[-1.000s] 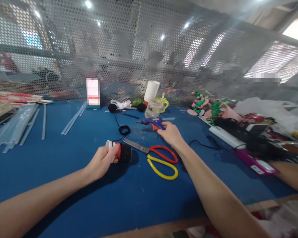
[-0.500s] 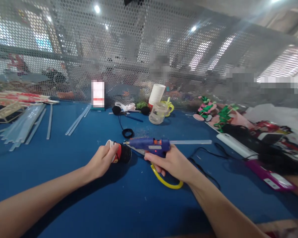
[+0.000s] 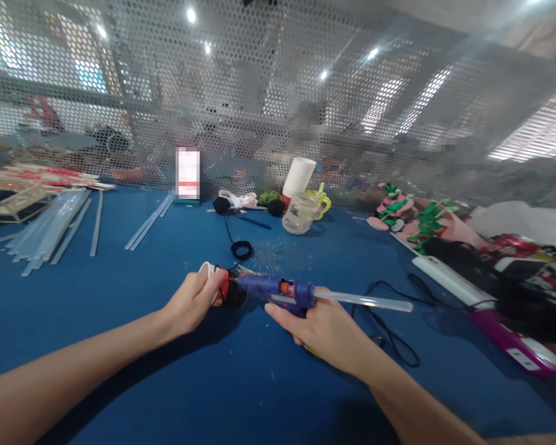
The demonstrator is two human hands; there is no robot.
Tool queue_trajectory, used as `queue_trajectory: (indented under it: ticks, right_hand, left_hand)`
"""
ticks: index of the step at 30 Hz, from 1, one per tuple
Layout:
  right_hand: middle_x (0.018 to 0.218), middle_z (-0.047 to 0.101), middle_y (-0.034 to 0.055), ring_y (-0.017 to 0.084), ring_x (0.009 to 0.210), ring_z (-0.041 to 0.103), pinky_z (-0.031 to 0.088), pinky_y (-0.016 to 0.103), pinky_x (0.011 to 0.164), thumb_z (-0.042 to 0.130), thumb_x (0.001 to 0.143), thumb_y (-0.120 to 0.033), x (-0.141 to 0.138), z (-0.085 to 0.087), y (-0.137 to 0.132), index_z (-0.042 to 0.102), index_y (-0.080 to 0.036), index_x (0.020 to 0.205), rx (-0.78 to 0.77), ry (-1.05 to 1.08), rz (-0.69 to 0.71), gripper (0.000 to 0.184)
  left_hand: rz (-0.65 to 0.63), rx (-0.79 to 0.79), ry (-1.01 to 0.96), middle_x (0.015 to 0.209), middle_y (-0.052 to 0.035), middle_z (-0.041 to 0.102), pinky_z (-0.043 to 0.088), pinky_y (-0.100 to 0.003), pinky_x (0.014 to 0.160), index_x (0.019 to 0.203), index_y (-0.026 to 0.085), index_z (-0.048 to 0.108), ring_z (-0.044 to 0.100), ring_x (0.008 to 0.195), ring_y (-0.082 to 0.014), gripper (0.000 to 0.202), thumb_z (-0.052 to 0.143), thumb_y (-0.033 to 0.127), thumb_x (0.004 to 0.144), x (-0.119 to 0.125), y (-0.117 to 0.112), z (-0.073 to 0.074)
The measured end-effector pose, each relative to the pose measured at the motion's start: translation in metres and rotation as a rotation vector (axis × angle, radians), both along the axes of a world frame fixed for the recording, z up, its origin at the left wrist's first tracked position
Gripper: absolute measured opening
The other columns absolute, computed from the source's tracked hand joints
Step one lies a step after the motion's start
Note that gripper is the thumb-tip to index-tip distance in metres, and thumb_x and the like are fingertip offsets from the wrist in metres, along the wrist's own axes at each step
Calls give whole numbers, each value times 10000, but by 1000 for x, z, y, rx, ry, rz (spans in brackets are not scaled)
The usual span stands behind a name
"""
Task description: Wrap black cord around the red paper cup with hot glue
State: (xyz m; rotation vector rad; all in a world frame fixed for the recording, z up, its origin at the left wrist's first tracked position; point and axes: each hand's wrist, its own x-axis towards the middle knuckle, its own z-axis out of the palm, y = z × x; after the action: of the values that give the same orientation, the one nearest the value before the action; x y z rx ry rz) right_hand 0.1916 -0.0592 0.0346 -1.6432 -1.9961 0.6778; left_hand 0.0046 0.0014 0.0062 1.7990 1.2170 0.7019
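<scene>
My left hand (image 3: 195, 301) is closed round a small paper cup (image 3: 207, 268), which lies on its side with its white rim to the left. The cup has a red band, and black yarn (image 3: 235, 293) covers its right end. In my right hand (image 3: 327, 330) is a blue glue gun (image 3: 278, 290), its nozzle against the black-wound part of the cup. A clear glue stick (image 3: 366, 300) juts from the back of the gun. Behind the cup lies a small coil of black yarn (image 3: 241, 250). Under my right hand a yellow handle is mostly hidden.
Several glue sticks (image 3: 50, 232) lie at the left. A lit phone (image 3: 188, 174) stands at the back by the perforated metal screen. Stacked white cups (image 3: 300, 176) and a clear jar (image 3: 300, 214) stand back centre. A purple and white power strip (image 3: 509, 340) and cables lie right.
The glue gun has tilted, its back end now lower, and its nozzle has come down onto the cup's black part. My right hand has covered most of the yellow handle. My left hand stays put.
</scene>
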Motion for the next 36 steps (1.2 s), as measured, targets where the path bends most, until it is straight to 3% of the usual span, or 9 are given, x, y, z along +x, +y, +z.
queue_trajectory:
  ticks: [9, 14, 17, 22, 27, 36]
  right_hand:
    - [475, 494, -25, 117, 485, 511, 397, 215, 493, 447, 730, -389, -4, -5, -5, 522, -189, 620, 101, 15, -27, 241]
    - [633, 559, 10, 135, 576, 522, 388, 218, 488, 469, 719, -372, -2, -8, -5, 528, -199, 643, 193, -48, -4, 198]
    - [597, 542, 9, 144, 576, 515, 385, 231, 490, 473, 715, -358, -4, -3, -6, 521, -197, 629, 153, -59, -20, 189]
    - [692, 580, 12, 143, 632, 521, 396, 252, 590, 454, 737, -301, -9, 4, -7, 560, -193, 757, 65, -12, 56, 153]
    - [708, 584, 1, 140, 643, 525, 388, 242, 570, 447, 743, -310, -9, 3, -9, 565, -206, 839, 57, -22, 50, 184]
    - [709, 572, 3, 131, 628, 511, 385, 239, 571, 445, 743, -314, -10, 2, -10, 562, -209, 796, 52, -41, 37, 166]
  left_hand:
    - [47, -29, -29, 479, 52, 230, 198, -217, 421, 478, 178, 281, 214, 455, -80, 392, 248, 450, 757, -1, 3, -2]
    - [54, -56, -34, 470, 52, 233, 191, -216, 420, 476, 172, 308, 210, 455, -81, 399, 251, 455, 752, 0, 4, -2]
    - [53, -55, -66, 477, 49, 267, 212, -212, 429, 493, 158, 367, 229, 464, -82, 403, 259, 449, 750, 0, 4, -3]
    - [79, -119, -101, 478, 45, 294, 232, -216, 446, 511, 150, 392, 247, 464, -82, 407, 262, 460, 740, 1, 4, -2]
    - [73, -132, -119, 475, 47, 294, 234, -217, 448, 516, 146, 401, 244, 462, -80, 405, 272, 458, 739, 1, 5, -3]
    - [95, -161, -162, 455, 53, 288, 212, -210, 422, 504, 150, 382, 253, 444, -75, 392, 281, 451, 733, 3, 5, 0]
